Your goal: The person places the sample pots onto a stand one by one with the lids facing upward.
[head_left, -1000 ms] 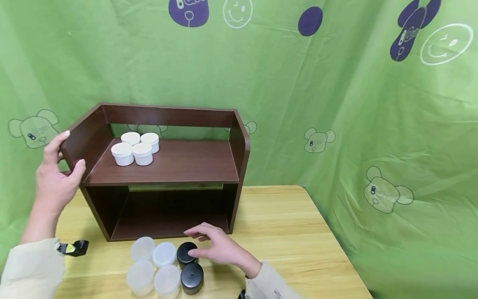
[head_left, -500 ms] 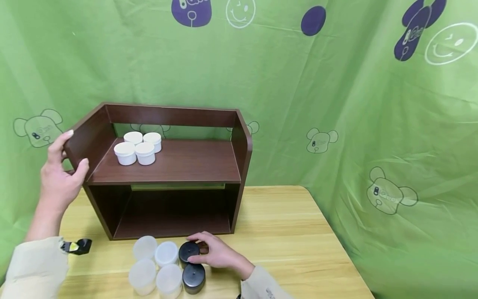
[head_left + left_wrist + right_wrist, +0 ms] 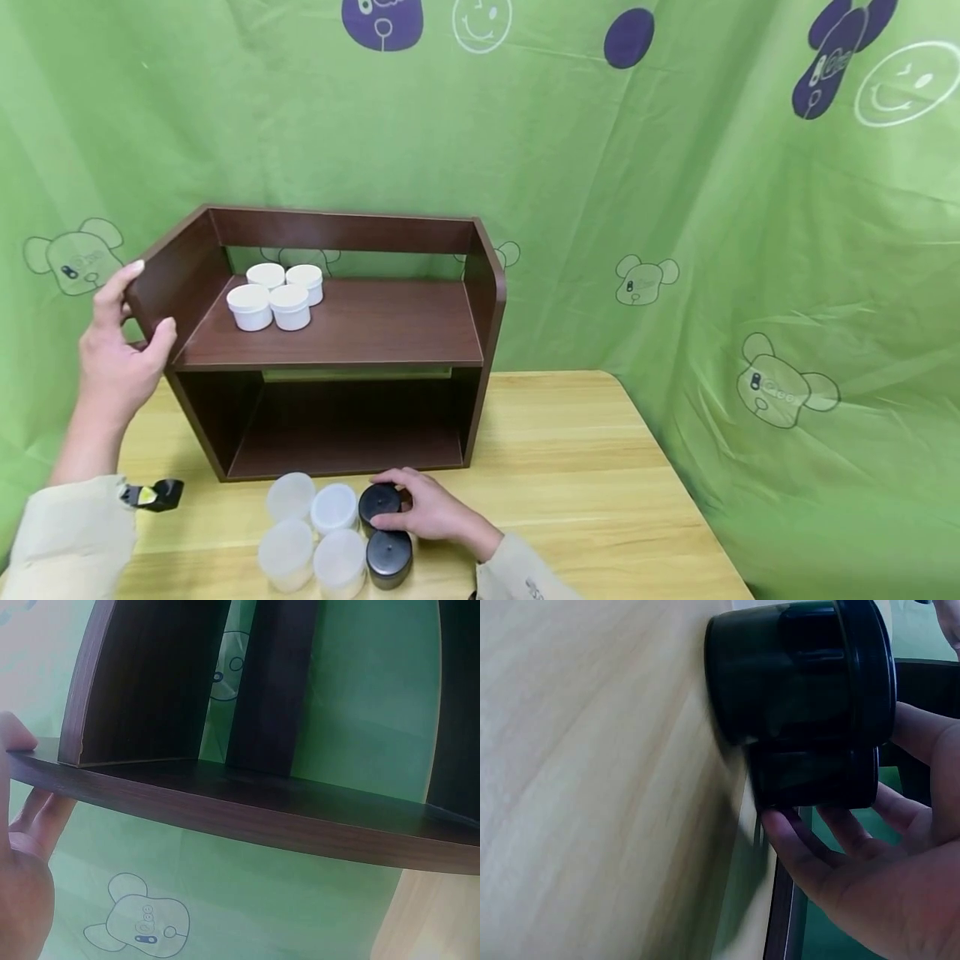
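Observation:
At the left of the head view, my left hand [image 3: 116, 358] holds the left side panel of a dark brown wooden shelf [image 3: 397, 321], thumb inside and fingers outside. In the left wrist view that hand shows at the panel's edge. My right hand [image 3: 438, 510] grips the farther of two black lidded jars [image 3: 379, 500], thumb in front and fingers behind. The nearer black jar [image 3: 389, 557] stands against it; in the right wrist view it partly hides the gripped jar [image 3: 817, 778]. Frosted clear lidded jars [image 3: 287, 548] stand in two rows to the left.
Several white lidded jars [image 3: 250, 307] sit together on the left of the upper board. The shelf stands on a light wooden table [image 3: 570, 467], its lower compartment [image 3: 352, 425] facing me. A green printed curtain [image 3: 555, 167] hangs behind and to the right.
My right hand has come down to the left and closed round the farther black jar. The left hand stays on the shelf panel. The view has shifted slightly.

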The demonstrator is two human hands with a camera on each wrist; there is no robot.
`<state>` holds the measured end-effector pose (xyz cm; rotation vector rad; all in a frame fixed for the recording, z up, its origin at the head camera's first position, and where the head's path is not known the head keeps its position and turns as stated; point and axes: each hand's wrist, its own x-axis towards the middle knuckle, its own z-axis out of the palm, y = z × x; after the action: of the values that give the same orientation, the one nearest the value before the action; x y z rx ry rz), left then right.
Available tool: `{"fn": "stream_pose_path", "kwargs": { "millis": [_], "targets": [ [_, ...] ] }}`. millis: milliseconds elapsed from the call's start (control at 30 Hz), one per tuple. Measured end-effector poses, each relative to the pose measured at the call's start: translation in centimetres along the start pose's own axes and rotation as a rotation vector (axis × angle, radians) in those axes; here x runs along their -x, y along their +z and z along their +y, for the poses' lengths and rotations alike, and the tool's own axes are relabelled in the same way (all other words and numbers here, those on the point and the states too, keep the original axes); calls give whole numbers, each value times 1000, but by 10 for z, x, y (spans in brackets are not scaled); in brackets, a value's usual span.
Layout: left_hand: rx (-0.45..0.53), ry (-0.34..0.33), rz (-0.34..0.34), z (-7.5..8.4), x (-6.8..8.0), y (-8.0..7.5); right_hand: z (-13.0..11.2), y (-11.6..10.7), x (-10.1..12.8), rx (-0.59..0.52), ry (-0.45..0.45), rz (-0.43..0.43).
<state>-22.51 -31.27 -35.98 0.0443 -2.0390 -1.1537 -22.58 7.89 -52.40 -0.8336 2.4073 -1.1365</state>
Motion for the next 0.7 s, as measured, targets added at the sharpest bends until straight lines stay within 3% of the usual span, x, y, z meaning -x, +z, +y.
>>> {"fn": "stream_pose_path", "kwargs": {
  "millis": [333,500,700],
  "targets": [
    [-12,17,11,0,0,0,1,5,-2,-1,20,89],
    [-16,16,7,0,-1,0,1,5,-3,55,16,117],
    [-10,18,8,0,-1,0,2,5,-3,51,7,102]
  ]
}}
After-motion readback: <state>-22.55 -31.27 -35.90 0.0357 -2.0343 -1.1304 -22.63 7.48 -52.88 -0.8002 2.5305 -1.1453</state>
